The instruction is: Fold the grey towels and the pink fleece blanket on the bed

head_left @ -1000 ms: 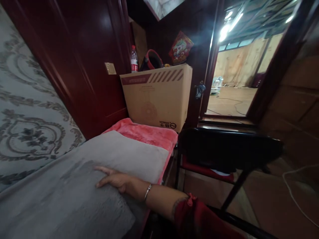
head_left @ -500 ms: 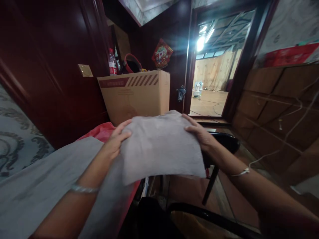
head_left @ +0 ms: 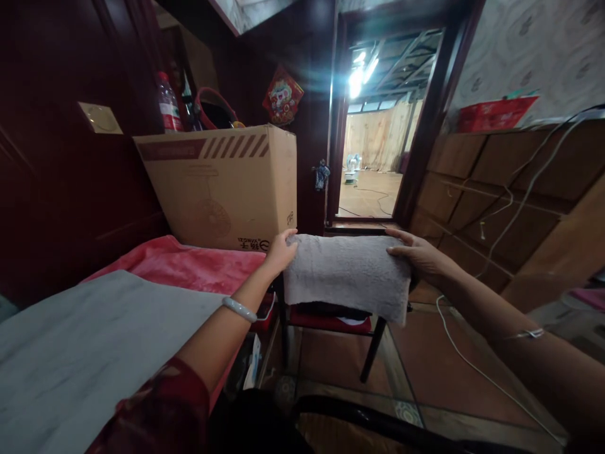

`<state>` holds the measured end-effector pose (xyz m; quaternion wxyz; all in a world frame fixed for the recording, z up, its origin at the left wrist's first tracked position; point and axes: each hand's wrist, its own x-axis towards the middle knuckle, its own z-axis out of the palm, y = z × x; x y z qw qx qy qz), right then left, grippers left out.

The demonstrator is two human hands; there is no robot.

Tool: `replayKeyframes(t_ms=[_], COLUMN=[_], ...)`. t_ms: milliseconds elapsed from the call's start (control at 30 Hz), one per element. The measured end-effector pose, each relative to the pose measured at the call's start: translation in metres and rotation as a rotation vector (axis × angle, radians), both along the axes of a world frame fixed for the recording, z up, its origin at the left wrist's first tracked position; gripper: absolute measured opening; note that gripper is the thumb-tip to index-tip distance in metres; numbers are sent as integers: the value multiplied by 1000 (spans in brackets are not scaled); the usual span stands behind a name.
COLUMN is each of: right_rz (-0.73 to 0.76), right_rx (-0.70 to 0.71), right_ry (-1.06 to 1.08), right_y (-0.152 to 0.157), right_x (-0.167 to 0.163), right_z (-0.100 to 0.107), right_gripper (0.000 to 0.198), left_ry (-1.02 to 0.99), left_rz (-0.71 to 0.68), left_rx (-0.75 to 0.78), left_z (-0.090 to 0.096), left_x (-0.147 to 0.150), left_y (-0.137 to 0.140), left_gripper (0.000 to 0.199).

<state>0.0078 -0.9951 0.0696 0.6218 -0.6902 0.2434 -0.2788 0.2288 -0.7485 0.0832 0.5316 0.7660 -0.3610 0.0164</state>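
Note:
A light grey towel [head_left: 347, 274] hangs in front of me with its top edge stretched fairly straight. My left hand [head_left: 282, 250] pinches its upper left corner between thumb and fingers. At the upper right corner, my right hand [head_left: 416, 253] grips the cloth the same way. The towel covers the upper part of a dark-framed chair with a red seat [head_left: 326, 323]; whether the cloth rests on the chair's back I cannot tell. A bracelet is on each forearm.
On the left are a grey-white surface [head_left: 108, 340] and a red plush cloth [head_left: 198, 265]. Behind stands a cardboard box [head_left: 222, 189] with a bottle [head_left: 169, 107] on it. Brown boxes [head_left: 472, 183] with loose white cables line the right. A black curved rail [head_left: 378, 416] is close by.
The towel has moved forward, away from me, and to the right, over the chair, with both hands still holding it. My arms are stretched out farther. The view has turned slightly right.

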Motion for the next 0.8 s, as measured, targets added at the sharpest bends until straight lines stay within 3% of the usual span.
replayKeyframes(t_ms=[267,400,500,567,700,800], right_rz=[17,82,136,107,-77,-13], right_rx=[6,14,-82,-280,-1010,-1377], right_ry=[84,91,131,204,262,272], right_y=[-9,-13,-19,-24,-21,-8], right_x=[-4,-12,-18,-20,-16,-3], right_z=[5,-1,-2,2,17,19], right_gripper=[74,78,79,74,72,85], left_ry=[-221,-266,-284,-285,-356,-572], left_rz=[75,95,78,56,44,-73], left_rx=[201,203,209,249,342,409], left_z=[3,1,0,1,11,21], left_x=[-4,-5,-2,2,7,9], left_y=[5,4,5,7,13,10], left_gripper=[38,37,37,37,65,91])
